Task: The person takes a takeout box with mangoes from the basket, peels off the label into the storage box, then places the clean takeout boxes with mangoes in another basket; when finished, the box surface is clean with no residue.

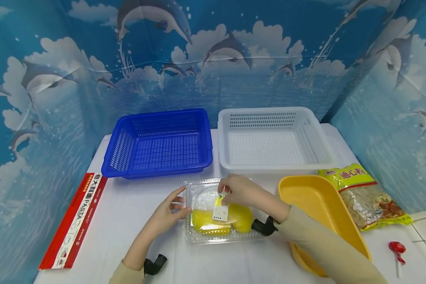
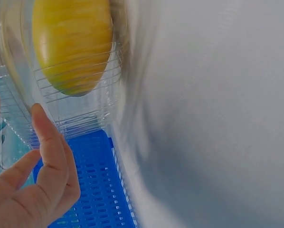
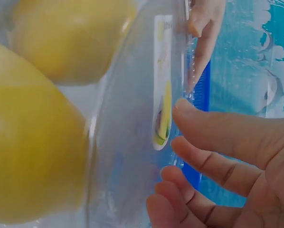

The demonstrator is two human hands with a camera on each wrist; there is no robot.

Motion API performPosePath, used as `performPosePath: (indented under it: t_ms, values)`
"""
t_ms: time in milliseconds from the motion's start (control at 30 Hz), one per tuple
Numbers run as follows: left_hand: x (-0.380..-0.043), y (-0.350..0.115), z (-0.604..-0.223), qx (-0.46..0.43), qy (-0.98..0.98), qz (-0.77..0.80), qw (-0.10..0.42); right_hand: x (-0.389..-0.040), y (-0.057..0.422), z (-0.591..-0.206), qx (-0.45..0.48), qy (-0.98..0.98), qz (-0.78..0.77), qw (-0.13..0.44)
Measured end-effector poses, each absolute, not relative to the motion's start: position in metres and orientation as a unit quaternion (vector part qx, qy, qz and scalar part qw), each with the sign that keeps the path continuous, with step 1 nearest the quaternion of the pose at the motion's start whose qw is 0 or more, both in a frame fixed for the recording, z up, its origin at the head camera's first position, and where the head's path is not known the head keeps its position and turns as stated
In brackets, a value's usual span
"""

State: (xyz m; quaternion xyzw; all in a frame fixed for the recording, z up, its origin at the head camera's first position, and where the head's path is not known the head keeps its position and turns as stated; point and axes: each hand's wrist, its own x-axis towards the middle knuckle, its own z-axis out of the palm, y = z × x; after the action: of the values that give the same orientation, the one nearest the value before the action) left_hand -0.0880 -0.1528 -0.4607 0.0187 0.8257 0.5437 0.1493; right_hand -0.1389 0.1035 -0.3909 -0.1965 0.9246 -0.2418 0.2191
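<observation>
one red lollipop [image 1: 397, 248], nearer than the clear box and well to its right. one black wrist mount [image 1: 155, 265], nearer than the clear box, to its left. one clear box [image 1: 200, 193], plastic, lid down, on white cloth [image 1: 127, 205]; yellow fruit [image 1: 202, 221] inside. one left hand [image 1: 164, 217], at the clear box's left edge, thumb and fingers set apart, a fingertip against the plastic. one printed label [image 1: 221, 213], on the clear box's lid. one right hand [image 1: 246, 193], above the clear box's lid, fingers loosely bent beside the label, narrow gap between thumb and forefinger, nothing held; contact with the label cannot be told. one yellow tray [image 1: 309, 201], right of the clear box. one red pasta pack [image 1: 72, 221], left of the clear box. one macaroni bag [image 1: 369, 201], right of the clear box, past the tray. one blue basket [image 1: 167, 152], behind the clear box, leftward. one white basket [image 1: 264, 148], behind the clear box, rightward. one dolphin curtain [image 1: 227, 86], farthest behind the clear box.
</observation>
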Motion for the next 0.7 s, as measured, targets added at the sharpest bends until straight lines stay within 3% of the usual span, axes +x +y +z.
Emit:
performPosePath:
  t_ms: [700]
  values:
    - [-0.0898,-0.1531,-0.4585,0.02,0.818,0.552,0.16,-0.1398,0.0943,-0.3926,-0.248,0.928,-0.196,0.196]
